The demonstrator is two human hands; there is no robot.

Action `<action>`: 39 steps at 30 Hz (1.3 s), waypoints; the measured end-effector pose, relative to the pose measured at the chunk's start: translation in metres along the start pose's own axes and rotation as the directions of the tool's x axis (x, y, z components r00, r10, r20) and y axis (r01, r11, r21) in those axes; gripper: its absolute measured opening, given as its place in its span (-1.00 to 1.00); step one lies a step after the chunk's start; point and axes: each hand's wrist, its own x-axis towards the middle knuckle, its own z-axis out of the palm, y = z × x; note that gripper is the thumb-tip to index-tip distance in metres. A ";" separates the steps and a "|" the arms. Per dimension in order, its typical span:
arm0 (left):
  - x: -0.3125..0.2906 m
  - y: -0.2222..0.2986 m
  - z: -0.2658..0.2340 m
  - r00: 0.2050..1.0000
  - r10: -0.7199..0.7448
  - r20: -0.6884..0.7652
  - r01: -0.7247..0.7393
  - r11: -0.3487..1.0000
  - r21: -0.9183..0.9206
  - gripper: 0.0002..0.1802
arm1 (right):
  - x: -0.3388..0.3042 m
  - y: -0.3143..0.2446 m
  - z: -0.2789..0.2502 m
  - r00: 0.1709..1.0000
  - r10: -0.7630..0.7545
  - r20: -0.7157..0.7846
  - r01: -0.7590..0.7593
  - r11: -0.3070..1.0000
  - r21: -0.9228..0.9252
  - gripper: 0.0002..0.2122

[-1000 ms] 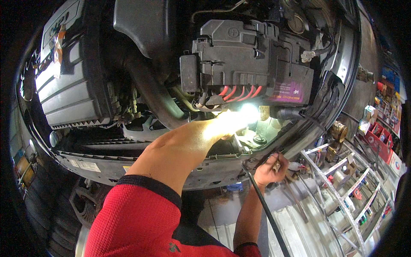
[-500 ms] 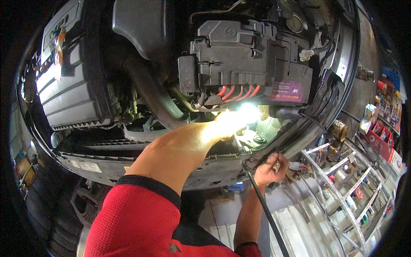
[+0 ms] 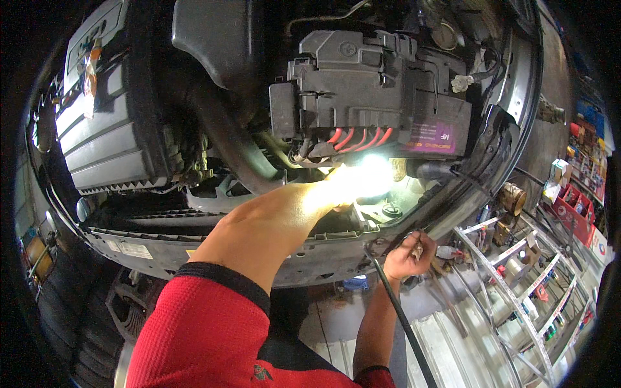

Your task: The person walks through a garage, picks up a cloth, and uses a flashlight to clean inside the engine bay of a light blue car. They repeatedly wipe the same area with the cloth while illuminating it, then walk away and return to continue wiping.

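My left arm reaches into the car's engine bay, and my left hand [image 3: 336,189] is lost in bright glare below the battery [image 3: 432,129]. Its fingers and anything in them cannot be made out. Just past the front body edge, my right hand [image 3: 410,256] is closed with fingers curled in; a small pale metallic piece shows among them, too small to name. Beside that wrist a black hose [image 3: 402,317] runs down to the lower edge. A black fuse box [image 3: 352,84] with several red cables [image 3: 364,139] sits above the glare.
The ribbed engine cover [image 3: 107,142] is at the left, with a thick air hose [image 3: 226,139] beside it. The front crossmember [image 3: 152,252] spans below. To the right stand a metal frame rack [image 3: 517,284] and a red tool bin [image 3: 572,210]; dark tyres [image 3: 77,317] are stacked lower left.
Almost nothing differs. My left forearm and sleeve have shifted very slightly left; the right hand stays in place.
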 end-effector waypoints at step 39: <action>-0.002 -0.001 0.000 0.998 0.005 0.065 0.006 0.986 -0.168 -0.53 | -0.001 -0.001 0.001 0.999 0.011 -0.039 -0.014 0.997 -0.080 -0.72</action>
